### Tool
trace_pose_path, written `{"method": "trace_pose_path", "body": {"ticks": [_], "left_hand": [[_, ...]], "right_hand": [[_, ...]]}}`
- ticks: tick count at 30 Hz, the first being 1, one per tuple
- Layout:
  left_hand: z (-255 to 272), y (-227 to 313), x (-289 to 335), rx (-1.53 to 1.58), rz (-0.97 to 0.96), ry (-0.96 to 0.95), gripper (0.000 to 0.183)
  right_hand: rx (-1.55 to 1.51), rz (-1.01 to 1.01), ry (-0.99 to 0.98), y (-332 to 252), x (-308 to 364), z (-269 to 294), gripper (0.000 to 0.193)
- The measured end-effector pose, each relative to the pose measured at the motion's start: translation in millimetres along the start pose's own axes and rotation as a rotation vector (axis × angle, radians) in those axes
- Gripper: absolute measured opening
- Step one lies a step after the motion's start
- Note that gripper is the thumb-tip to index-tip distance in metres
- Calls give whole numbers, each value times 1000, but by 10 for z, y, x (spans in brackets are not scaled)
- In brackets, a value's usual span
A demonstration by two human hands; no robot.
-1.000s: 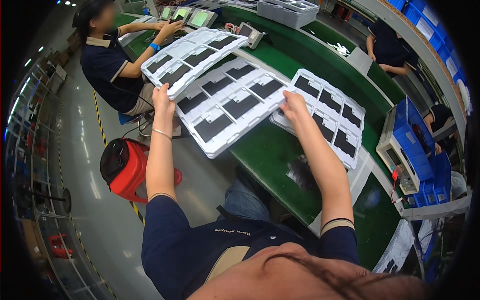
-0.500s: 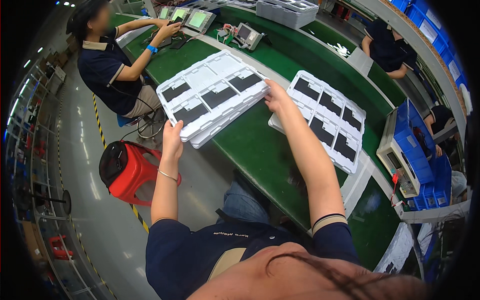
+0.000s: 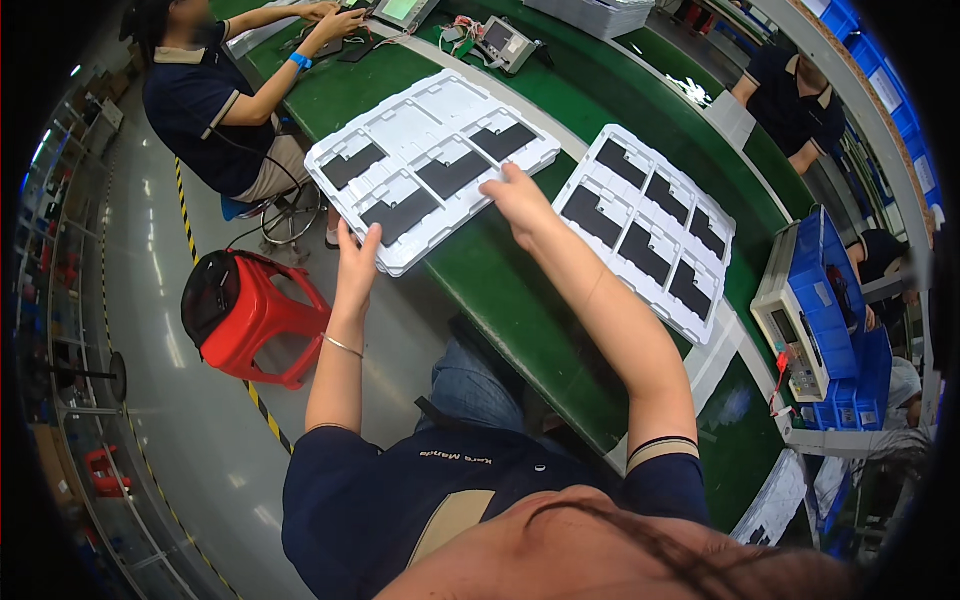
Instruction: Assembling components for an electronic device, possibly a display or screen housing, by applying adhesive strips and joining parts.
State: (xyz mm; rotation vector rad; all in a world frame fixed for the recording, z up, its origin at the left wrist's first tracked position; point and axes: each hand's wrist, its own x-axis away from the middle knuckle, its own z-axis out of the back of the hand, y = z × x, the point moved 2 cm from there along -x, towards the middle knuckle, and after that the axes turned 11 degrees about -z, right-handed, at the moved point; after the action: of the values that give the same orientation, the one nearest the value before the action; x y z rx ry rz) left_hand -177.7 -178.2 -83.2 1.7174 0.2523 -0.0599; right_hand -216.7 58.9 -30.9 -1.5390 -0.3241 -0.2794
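A white moulded plastic tray (image 3: 405,125) lies on top of another in a low stack, left of centre in the upper half of the frame, its lower left corner jutting past the edge of the long green tabletop (image 3: 540,320). Four flat black notched pieces (image 3: 455,175) sit in its compartments: three along the near row and one at the left end of the far row; the other two far compartments show bare white.

The left hand (image 3: 357,265) is at the tray's lowest corner, thumb and forefinger parted in a V against the rim; whether it grips cannot be told. The right hand (image 3: 518,203) is at the tray's right-hand near edge, fingers loosely bent and the tips reaching over the rim; whether they pinch anything is unclear.

Right of centre, well apart from the stack, lies a second white compartmented tray (image 3: 632,184) with six black pieces, one per compartment.

At the upper centre stands a small grey device with a screen (image 3: 507,45). At the upper left sits a co-worker (image 3: 195,110) with a blue wristband (image 3: 301,61); below, on the floor, is a red plastic stool (image 3: 265,335). Blue plastic bins (image 3: 835,290) stand at the right.
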Motion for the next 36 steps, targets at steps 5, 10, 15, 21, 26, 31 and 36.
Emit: {"method": "trace_pose_path", "body": {"ticks": [5,10,15,21,26,31,36], "left_hand": [[44,-180,-214,28,-156,74,56],[62,-213,-358,24,-111,109,52],[71,-257,-364,252,-2,145,41],[40,-290,-224,361,37,174,34],[126,-308,-368,207,65,259,35],[60,-320,-443,246,59,230,32],[266,-479,-687,235,-55,353,21]], "right_hand": [[207,24,-64,63,154,-287,79],[538,67,-69,148,122,-279,72],[402,165,-101,147,158,-127,65],[132,27,-209,-115,643,421,47],[-15,48,-243,-84,1245,946,39],[-73,81,-47,177,1863,1526,32],[-147,67,115,573,2649,1956,33]]}}
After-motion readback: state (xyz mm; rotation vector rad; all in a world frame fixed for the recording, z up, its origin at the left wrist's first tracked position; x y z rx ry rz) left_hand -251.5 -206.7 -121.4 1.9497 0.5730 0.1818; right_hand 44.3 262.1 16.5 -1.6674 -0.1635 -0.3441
